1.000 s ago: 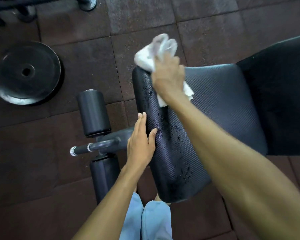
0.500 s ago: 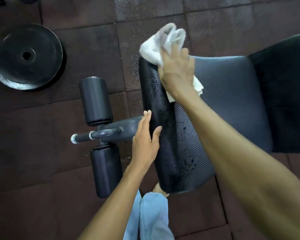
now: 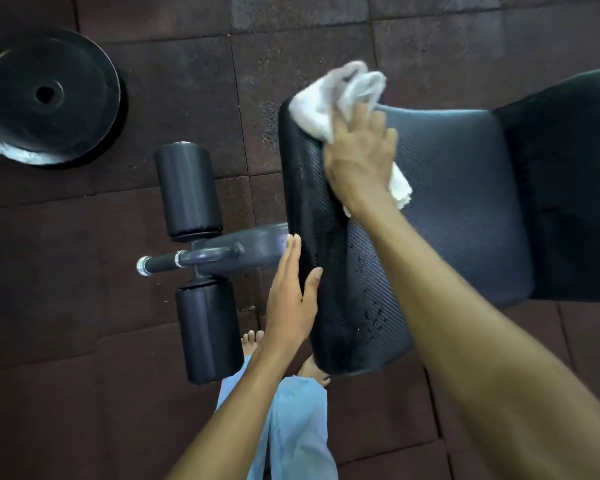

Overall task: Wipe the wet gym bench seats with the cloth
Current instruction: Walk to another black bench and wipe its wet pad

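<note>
A black textured bench seat (image 3: 458, 202) fills the middle of the head view, with water drops on its near left part. My right hand (image 3: 359, 161) presses a bunched white cloth (image 3: 326, 105) onto the seat's far left corner; part of the cloth sticks out under my wrist. My left hand (image 3: 293, 299) lies flat against the seat's left edge, fingers straight and together, thumb resting on the top surface, holding nothing.
Two black foam leg rollers (image 3: 187, 192) and a metal handle bar (image 3: 160, 265) stick out left of the seat. A black weight plate (image 3: 45, 98) lies on the rubber floor tiles at far left. The backrest (image 3: 575, 188) rises at right. My bare feet stand below the seat.
My right hand with the cloth has shifted slightly along the seat's far left corner. My left hand has stayed on the seat's edge. The view has tilted a little.
</note>
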Demonstrator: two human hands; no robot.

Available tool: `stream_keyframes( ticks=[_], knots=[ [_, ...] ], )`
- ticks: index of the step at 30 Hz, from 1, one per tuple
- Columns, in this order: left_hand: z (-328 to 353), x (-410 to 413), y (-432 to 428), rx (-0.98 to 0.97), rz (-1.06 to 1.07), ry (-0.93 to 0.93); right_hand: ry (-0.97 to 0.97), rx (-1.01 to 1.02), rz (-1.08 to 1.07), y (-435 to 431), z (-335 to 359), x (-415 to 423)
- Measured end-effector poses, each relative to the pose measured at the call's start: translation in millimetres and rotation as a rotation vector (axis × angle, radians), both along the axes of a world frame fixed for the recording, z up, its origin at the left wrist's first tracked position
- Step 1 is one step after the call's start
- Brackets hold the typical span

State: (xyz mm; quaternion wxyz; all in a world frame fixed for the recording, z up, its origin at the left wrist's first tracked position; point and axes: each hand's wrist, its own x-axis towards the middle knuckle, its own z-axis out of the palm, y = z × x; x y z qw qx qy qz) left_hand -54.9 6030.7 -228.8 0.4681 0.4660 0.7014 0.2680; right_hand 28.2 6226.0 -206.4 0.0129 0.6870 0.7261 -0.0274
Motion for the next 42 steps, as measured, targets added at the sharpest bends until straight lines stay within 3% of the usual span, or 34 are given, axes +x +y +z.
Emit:
stream_keyframes(
  ticks=[3, 5, 9, 12, 14, 16, 20, 22, 24, 26, 27, 30, 32, 34, 39, 42],
  knots=[
    [0.2, -1.0, -3.3, -0.013, 0.000, -0.027, 0.006, 0.023, 0.427, -37.8, 2.8, 3.8],
    [-0.1, -3.2, -6.4, -0.035, -0.005, -0.023, 0.035, 0.037, 0.524, -65.1, 1.1, 36.2],
    [2.9, -6.0, -13.0, -0.078, -0.021, -0.034, 0.026, -0.025, 0.172, -58.3, 4.9, 96.6],
    [2.2, -6.7, -13.5, -0.077, -0.020, -0.025, 0.012, -0.029, -0.196, -28.8, 5.3, 62.6],
    [2.4, -6.0, -13.7, -0.067, -0.011, -0.025, 0.028, -0.023, -0.328, -27.0, 5.8, 23.7],
    [2.8, -7.4, -13.7, -0.065, -0.004, -0.046, 0.036, 0.003, -0.225, -42.5, 6.5, 3.4],
    [2.7, -9.5, -12.8, -0.068, 0.000, -0.051, -0.013, 0.026, 0.250, -81.2, 5.5, 49.7],
    [4.8, -9.2, -12.7, -0.077, -0.001, -0.057, -0.014, -0.061, 0.145, -70.6, 10.1, 81.1],
    [5.1, -9.5, -12.1, -0.071, -0.011, -0.051, 0.051, -0.066, -0.129, -37.8, 8.6, 83.8],
    [2.5, -11.0, -9.6, -0.056, -0.012, -0.044, 0.160, -0.060, -0.377, -0.4, 7.1, 49.9],
    [1.8, -11.4, -8.9, -0.057, -0.008, -0.050, 0.165, -0.066, -0.399, 9.6, 8.6, 25.4],
    [1.1, -12.4, -7.8, -0.073, -0.013, -0.083, 0.040, -0.013, -0.009, -9.1, 7.2, -20.6],
    [0.0, -13.1, -6.8, -0.068, -0.014, -0.077, 0.055, -0.024, 0.331, -38.9, 9.9, -4.1],
    [-1.8, -12.6, -5.1, -0.062, -0.018, -0.064, 0.038, -0.073, 0.490, -47.9, 11.2, 35.6],
    [-0.8, -5.5, -9.9, -0.084, 0.034, -0.060, 0.026, -0.074, -0.069, 33.8, 4.3, 63.1],
    [-5.3, 5.8, -15.2, -0.081, 0.149, -0.103, 0.034, -0.047, 0.095, 44.5, 4.0, 16.7]
  ],
)
